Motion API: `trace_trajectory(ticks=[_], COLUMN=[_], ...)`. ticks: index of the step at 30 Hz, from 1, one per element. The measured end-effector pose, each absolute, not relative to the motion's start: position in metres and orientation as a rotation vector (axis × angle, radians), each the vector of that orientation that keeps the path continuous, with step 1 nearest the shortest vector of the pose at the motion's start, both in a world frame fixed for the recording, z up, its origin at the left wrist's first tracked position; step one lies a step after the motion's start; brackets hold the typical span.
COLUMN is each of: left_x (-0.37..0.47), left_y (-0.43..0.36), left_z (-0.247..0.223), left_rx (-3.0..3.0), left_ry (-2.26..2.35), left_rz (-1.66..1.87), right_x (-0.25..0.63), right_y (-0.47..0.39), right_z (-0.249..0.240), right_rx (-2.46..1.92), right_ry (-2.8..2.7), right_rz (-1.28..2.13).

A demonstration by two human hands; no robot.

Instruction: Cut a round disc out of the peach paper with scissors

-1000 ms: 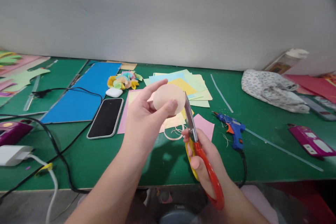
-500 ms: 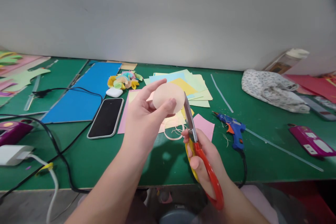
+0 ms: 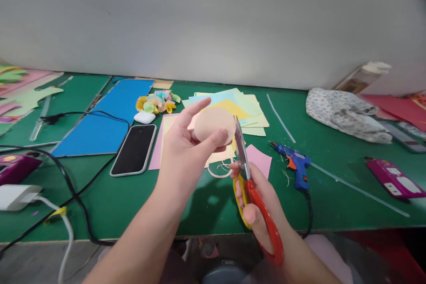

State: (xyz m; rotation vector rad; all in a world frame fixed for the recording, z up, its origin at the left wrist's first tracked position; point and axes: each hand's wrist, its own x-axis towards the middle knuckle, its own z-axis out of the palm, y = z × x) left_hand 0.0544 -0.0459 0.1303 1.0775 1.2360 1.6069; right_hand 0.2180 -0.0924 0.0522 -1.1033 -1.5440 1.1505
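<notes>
A round, pale peach paper disc (image 3: 214, 125) is pinched between the thumb and fingers of my left hand (image 3: 189, 146), above the table. My right hand (image 3: 261, 195) grips scissors (image 3: 264, 211) with one red and one yellow handle. Their blades point up and lie right beside the disc's right edge. Beneath the hands are sheets of pastel paper (image 3: 254, 104), a pink piece (image 3: 260, 159) and thin curled paper offcuts (image 3: 219, 173).
On the left lie a phone (image 3: 133, 150), a white case (image 3: 144, 117), paper petals (image 3: 158, 102), a blue board (image 3: 106, 115) and black cables. To the right are a blue glue gun (image 3: 297, 164), glue sticks, a patterned cloth (image 3: 342, 113) and a purple box (image 3: 394, 177).
The disc has shifted and turned slightly in my left hand, whose thumb has moved a little right. The scissor handles have spread somewhat, and the blades are slightly more apart.
</notes>
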Motion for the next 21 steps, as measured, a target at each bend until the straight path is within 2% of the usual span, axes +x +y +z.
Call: trace_trajectory(ticks=[21], left_x=[0.057], left_y=[-0.057], left_z=[0.141], left_rx=[1.139], left_ry=[1.313], left_rz=[1.556], right_x=[0.220], right_y=[-0.090], right_z=[0.048], right_rx=[-0.985], right_ry=[-1.440], right_rz=[1.241])
